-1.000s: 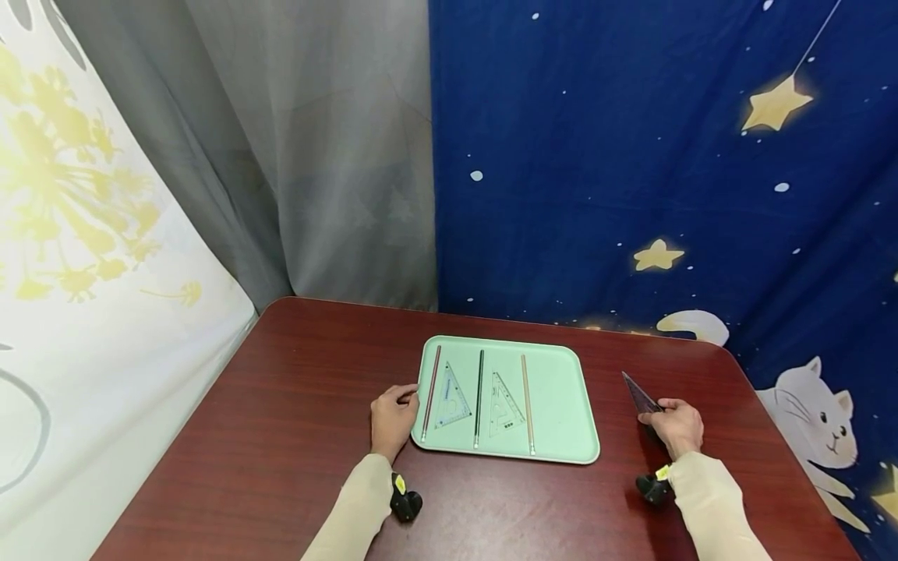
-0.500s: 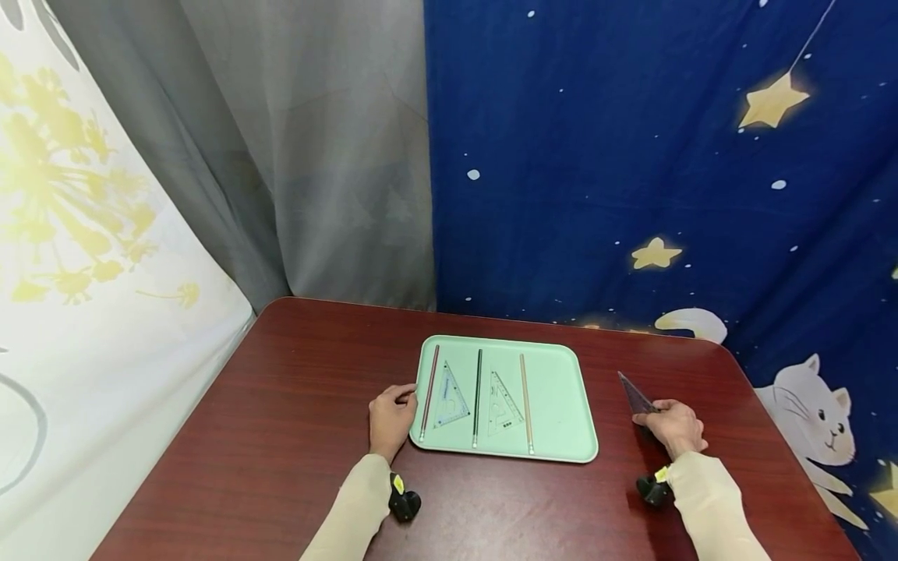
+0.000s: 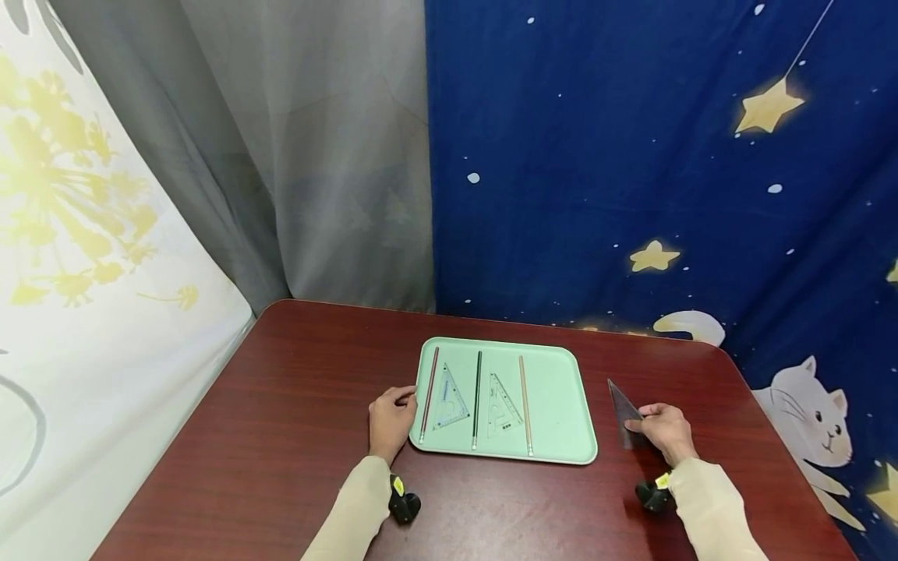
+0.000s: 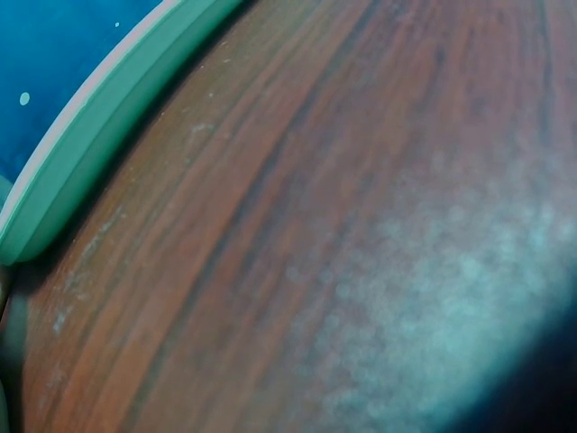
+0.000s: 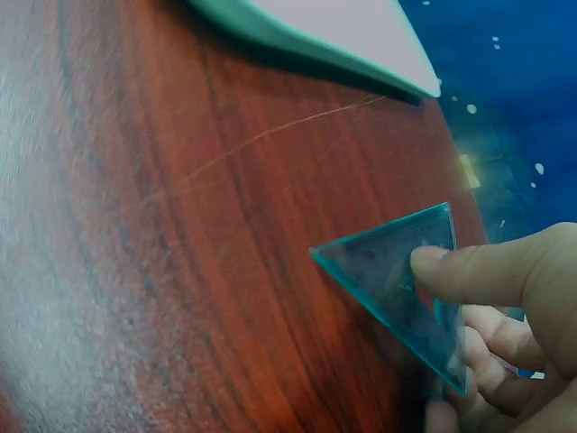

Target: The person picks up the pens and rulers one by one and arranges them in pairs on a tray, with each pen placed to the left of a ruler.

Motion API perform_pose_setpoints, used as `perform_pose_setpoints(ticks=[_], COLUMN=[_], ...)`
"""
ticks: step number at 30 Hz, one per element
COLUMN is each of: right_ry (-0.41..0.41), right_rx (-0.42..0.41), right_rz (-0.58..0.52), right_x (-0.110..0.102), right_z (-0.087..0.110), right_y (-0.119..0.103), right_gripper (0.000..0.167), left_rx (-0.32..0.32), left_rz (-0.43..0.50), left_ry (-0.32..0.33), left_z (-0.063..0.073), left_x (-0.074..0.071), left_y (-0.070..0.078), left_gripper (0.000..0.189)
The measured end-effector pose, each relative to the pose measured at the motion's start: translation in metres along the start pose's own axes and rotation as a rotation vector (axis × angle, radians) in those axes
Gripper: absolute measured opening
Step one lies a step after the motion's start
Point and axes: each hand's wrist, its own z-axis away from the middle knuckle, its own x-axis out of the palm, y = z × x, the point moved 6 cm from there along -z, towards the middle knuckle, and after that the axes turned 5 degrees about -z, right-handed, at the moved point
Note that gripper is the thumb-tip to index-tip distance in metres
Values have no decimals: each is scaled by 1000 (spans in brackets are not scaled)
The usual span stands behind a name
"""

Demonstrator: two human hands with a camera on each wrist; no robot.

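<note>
A pale green tray [image 3: 568, 405] lies on the table, and my left hand [image 3: 390, 425] holds its left rim with finger and thumb. On it are a red pencil [image 3: 429, 397], a clear set square with blue markings [image 3: 449, 401], a black pencil [image 3: 478, 399], a second clear set square [image 3: 503, 409] and a natural-wood pencil [image 3: 525, 405]. To the right of the tray my right hand [image 3: 666, 432] pinches a dark transparent set square [image 3: 623, 409] just over the table. In the right wrist view, the thumb presses its face, with other fingers behind.
The dark red wooden table [image 3: 309, 351] has rounded far corners. A grey curtain [image 3: 351, 156] and a blue starry curtain [image 3: 596, 156] hang behind it, and a white patterned cloth [image 3: 105, 273] hangs at the left. The tray's right part is bare.
My right hand has moved a little left toward the tray with the dark set square, which has turned to show more of its face. The left hand and tray stay put.
</note>
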Motion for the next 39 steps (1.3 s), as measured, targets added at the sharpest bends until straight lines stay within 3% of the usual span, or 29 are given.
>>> perform_pose_setpoints(ticks=[4,11,17,26,39], right_ry=[-57,-165,-257,-327,-431], right_rx=[13,47,83,67,4], right_rz=[-123,-335,-483,-498,-541], right_x=[1,5,8,9,23], right_z=[3,9,14,19,23], right_y=[3,9,6,-11,-42], right_gripper=[39,46,36,49,52], left_rx=[3,7,25,15,22], left_rz=[-5,6,17,11,2], left_ry=[4,3,12,-3,6], left_z=[0,1,1,1,0], left_x=[0,0,-2,-2,-2], left_y=[0,2,2,4,3], left_gripper=[19,19,19,20,19])
